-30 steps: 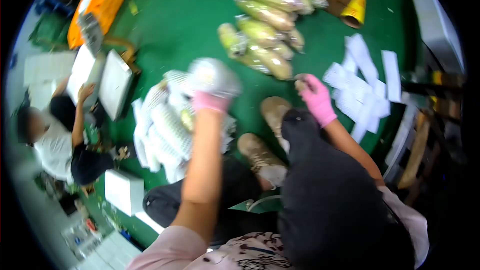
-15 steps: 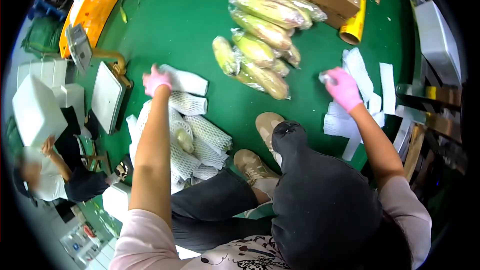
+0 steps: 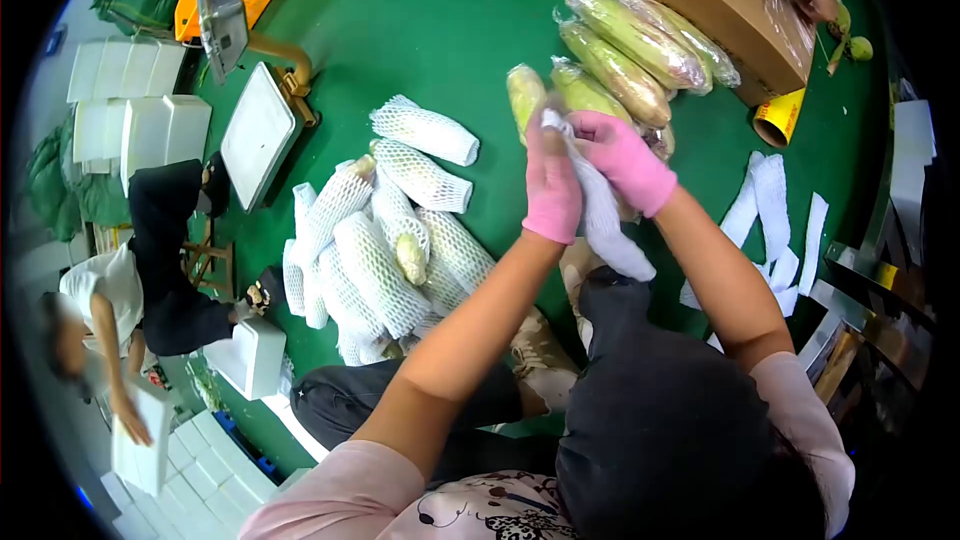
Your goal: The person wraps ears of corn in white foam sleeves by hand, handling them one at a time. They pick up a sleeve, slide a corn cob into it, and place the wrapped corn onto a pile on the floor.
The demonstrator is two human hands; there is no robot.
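Note:
Both my hands wear pink gloves and meet in front of the wrapped corn. A limp white foam net sleeve hangs between them. My right hand pinches its upper end, while my left hand is upright against its left side, fingers blurred. Just beyond the hands lie several film-wrapped corn cobs on the green floor. To the left is a pile of corn cobs in white foam nets. Flat, empty foam sleeves lie to the right.
A cardboard box and a yellow roll stand at the upper right, with another person's hand at the box. A scale is at left. Another person at far left holds a white foam box.
My hands have come together from far apart, and the foam sleeve now hangs between them. The view has shifted. A person's hand has appeared at the cardboard box.

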